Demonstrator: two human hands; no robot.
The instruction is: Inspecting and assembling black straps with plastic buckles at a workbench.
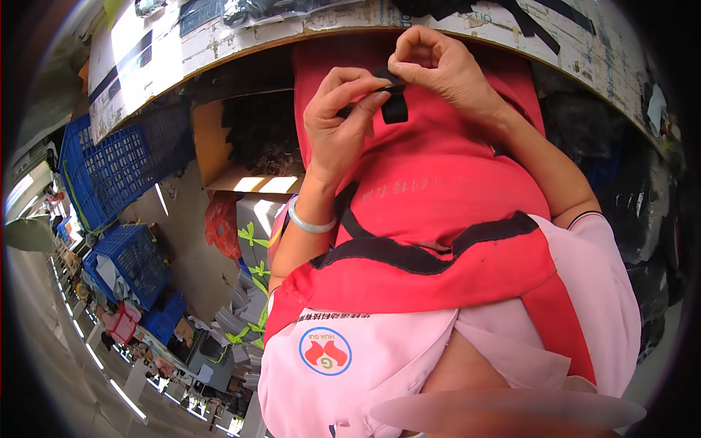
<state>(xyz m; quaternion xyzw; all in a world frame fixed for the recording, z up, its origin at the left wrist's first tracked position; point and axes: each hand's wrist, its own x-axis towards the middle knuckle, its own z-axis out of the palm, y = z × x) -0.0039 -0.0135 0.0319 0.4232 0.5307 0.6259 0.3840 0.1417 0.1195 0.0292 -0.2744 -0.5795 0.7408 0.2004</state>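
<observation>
The left hand [343, 117] and the right hand [438, 66] meet in front of the chest, just below the curved edge of a worn white table [241, 44]. Between them is a small black strap [393, 102], a flat strip of matte fabric whose free end hangs down as a short rectangle. The left hand's thumb and curled fingers close on the strap's left part. The right hand pinches its upper end between thumb and forefinger, and the other fingers arch above in a loose ring. The two hands nearly touch at the strap.

A smooth, pale silvery bangle [310, 223] circles the left wrist. Behind the hands hangs a red apron [445, 190] of plain woven cloth, edged with a dark band that curves across the body. Under it is a pink shirt [380, 358] bearing a round printed badge.

Under the table sits an open brown cardboard box [219, 146] filled with dark pieces too blurred to tell apart. To the left stand blue plastic crates [109, 175] with gridded walls, one tilted against the table and one lower down. Below the box lie grey bundles [252, 292] tied with bright green ribbon, beside a red plastic bag [221, 223].
</observation>
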